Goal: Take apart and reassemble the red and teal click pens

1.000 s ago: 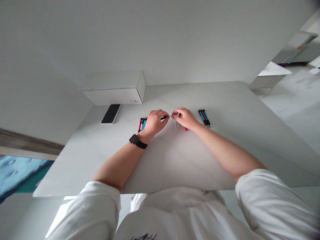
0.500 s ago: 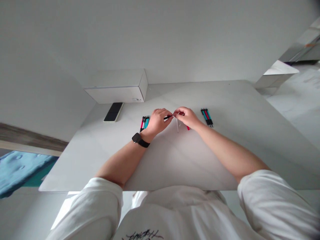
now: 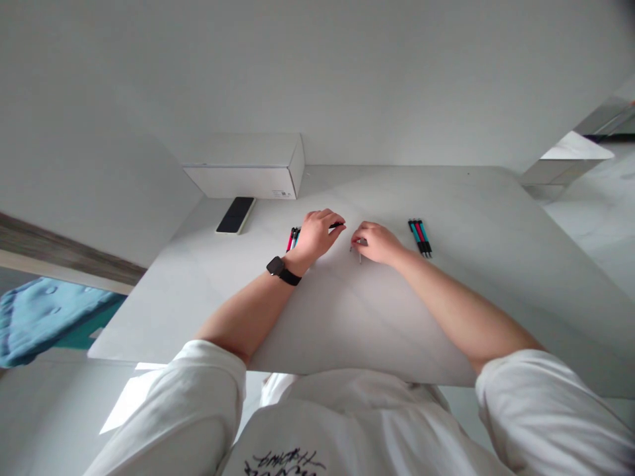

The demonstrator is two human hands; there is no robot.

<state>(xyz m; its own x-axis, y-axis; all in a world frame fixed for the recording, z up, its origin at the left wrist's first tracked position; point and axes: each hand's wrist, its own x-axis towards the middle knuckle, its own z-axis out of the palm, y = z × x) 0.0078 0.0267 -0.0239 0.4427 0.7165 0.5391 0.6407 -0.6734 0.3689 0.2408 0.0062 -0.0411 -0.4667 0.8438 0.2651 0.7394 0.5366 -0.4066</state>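
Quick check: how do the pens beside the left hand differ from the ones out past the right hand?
The left pens are partly hidden by the left hand; the right pens are in plain view. The left pens' far ends slant rightward, while the right pens' far ends slant leftward. Both groups lie on the table and show some red.

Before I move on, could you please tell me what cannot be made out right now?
Head view: slim black piece, partly hidden by the left hand.
Head view: slim multicoloured pens, partly covered by that hand.
Head view: thin pale piece by the right hand, too small to identify.
Head view: print on white cardboard box, too small to read.
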